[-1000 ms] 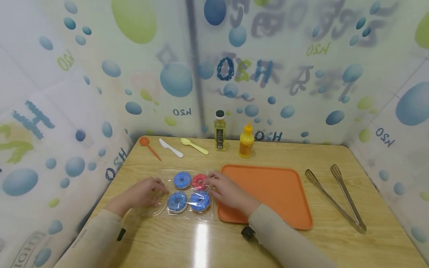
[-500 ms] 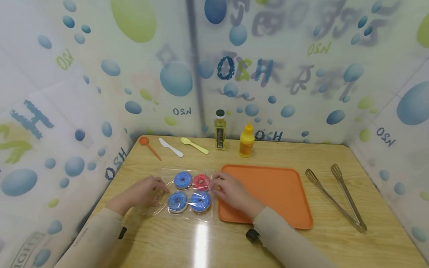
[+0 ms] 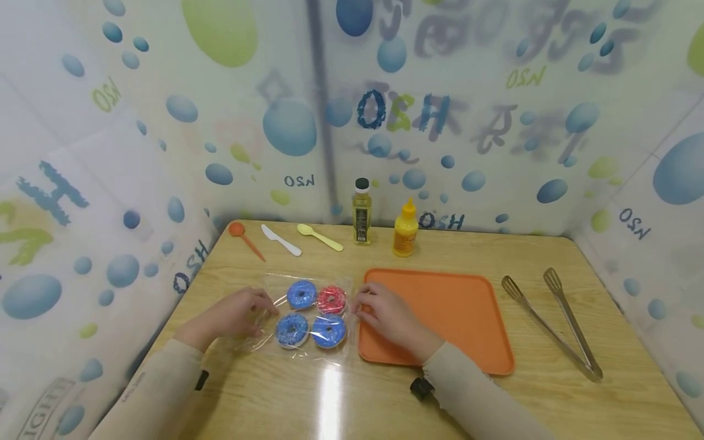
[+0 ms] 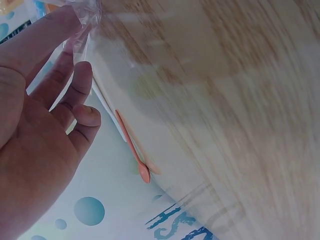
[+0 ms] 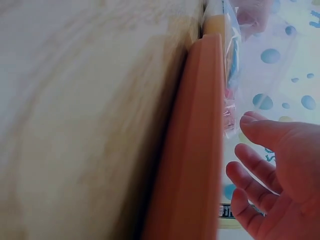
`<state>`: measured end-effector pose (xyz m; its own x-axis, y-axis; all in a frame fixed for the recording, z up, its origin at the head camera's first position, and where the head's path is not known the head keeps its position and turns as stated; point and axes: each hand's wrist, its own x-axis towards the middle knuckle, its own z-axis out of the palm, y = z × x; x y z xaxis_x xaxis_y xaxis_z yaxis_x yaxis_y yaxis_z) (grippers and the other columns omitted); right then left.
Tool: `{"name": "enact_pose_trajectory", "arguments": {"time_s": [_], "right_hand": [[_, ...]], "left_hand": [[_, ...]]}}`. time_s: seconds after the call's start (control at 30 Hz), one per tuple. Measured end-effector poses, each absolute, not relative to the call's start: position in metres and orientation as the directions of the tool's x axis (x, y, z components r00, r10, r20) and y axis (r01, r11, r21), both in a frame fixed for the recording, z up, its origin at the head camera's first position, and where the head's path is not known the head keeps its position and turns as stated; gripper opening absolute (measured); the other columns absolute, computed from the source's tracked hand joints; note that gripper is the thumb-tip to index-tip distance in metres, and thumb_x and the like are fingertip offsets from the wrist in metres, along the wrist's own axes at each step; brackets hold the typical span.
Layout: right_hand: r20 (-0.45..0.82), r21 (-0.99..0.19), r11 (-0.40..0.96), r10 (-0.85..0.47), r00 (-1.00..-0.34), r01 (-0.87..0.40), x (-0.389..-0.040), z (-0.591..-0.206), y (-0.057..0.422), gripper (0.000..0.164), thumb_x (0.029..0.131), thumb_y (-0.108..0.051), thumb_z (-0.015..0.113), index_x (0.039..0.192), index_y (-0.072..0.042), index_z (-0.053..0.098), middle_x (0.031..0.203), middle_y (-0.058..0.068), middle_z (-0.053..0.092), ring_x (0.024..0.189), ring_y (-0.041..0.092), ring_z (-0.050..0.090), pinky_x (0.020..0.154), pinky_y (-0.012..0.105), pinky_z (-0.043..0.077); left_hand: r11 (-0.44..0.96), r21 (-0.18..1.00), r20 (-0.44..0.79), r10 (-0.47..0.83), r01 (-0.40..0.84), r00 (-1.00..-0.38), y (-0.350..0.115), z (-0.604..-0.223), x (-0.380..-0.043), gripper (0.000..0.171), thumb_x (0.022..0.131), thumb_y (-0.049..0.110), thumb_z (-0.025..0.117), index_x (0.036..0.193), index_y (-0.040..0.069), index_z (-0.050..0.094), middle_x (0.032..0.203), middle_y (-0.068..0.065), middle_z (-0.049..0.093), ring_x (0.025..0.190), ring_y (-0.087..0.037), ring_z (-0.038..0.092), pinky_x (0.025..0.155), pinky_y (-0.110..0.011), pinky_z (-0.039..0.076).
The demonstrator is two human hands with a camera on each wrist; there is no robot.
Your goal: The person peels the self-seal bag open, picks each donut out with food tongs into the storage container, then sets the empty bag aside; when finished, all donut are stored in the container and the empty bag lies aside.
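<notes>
A clear plastic bag (image 3: 275, 348) lies on the table with several toy doughnuts inside, the red one (image 3: 332, 299) at its upper right and a blue one (image 3: 292, 330) at its lower left. My left hand (image 3: 236, 315) pinches the bag's left end; the left wrist view shows the crumpled film at its fingertips. At the right edge is my right hand (image 3: 387, 318), thumb and index finger together on what looks like thin film. Its other fingers (image 5: 250, 170) are spread loosely. That hand hangs over the left side of an orange tray (image 3: 440, 305).
Metal tongs (image 3: 574, 342) lie right of the tray. Along the back stand an oil bottle (image 3: 362, 214) and a yellow squeeze bottle (image 3: 406, 232). An orange spoon (image 3: 244, 238), a white knife (image 3: 280, 240) and a yellow spoon (image 3: 319, 237) lie back left. Patterned walls enclose the table.
My right hand has shifted right, off the red doughnut and over the tray's edge. The red doughnut and the bag's upper part have slid slightly right. My left hand has stayed put.
</notes>
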<state>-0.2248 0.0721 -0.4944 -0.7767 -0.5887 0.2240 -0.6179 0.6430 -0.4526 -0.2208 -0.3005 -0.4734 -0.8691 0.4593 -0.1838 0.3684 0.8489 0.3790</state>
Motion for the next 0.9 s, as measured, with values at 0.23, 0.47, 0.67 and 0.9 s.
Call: {"name": "enact_pose_trajectory", "arguments": {"time_s": [0.23,0.47,0.67,0.9], "right_hand": [[0.218,-0.452,0.661,-0.569,-0.793,-0.598,-0.224,-0.495,0.079,0.005,0.095,-0.022,0.076,0.098,-0.021,0.073,0.115,-0.002,0.061,0.105,0.016,0.061,0.093,0.038,0.056],[0.184,-0.469,0.680,-0.549,-0.815,-0.564,-0.222,-0.494,0.087,0.005,0.094,-0.020,0.077,0.094,-0.023,0.073,0.113,-0.004,0.060,0.103,0.015,0.060,0.091,0.038,0.055],[0.189,-0.454,0.693,-0.539,-0.821,-0.560,-0.219,-0.495,0.094,0.007,0.094,-0.020,0.078,0.093,-0.024,0.072,0.114,-0.003,0.061,0.105,0.017,0.060,0.092,0.040,0.055],[0.143,-0.471,0.733,-0.487,-0.862,-0.492,-0.219,-0.494,0.100,0.001,0.095,-0.025,0.077,0.095,-0.024,0.076,0.114,-0.003,0.062,0.106,0.017,0.060,0.094,0.041,0.054]], "left_hand": [[0.851,0.397,-0.208,0.447,0.343,-0.870,-0.299,-0.470,-0.220,0.043,0.076,0.009,0.090,0.114,0.025,0.079,0.120,0.001,0.068,0.114,-0.027,0.061,0.102,-0.053,0.051],[0.855,0.387,-0.212,0.448,0.346,-0.869,-0.300,-0.471,-0.222,0.042,0.076,0.010,0.091,0.112,0.028,0.079,0.119,0.002,0.068,0.114,-0.026,0.060,0.102,-0.054,0.050],[0.854,0.376,-0.205,0.456,0.360,-0.866,-0.300,-0.472,-0.226,0.042,0.076,0.012,0.091,0.112,0.028,0.079,0.118,0.002,0.068,0.113,-0.024,0.061,0.102,-0.053,0.051],[0.841,0.374,-0.184,0.480,0.390,-0.858,-0.299,-0.472,-0.228,0.042,0.076,0.011,0.091,0.114,0.024,0.079,0.116,0.001,0.069,0.111,-0.024,0.062,0.100,-0.053,0.051]]}}
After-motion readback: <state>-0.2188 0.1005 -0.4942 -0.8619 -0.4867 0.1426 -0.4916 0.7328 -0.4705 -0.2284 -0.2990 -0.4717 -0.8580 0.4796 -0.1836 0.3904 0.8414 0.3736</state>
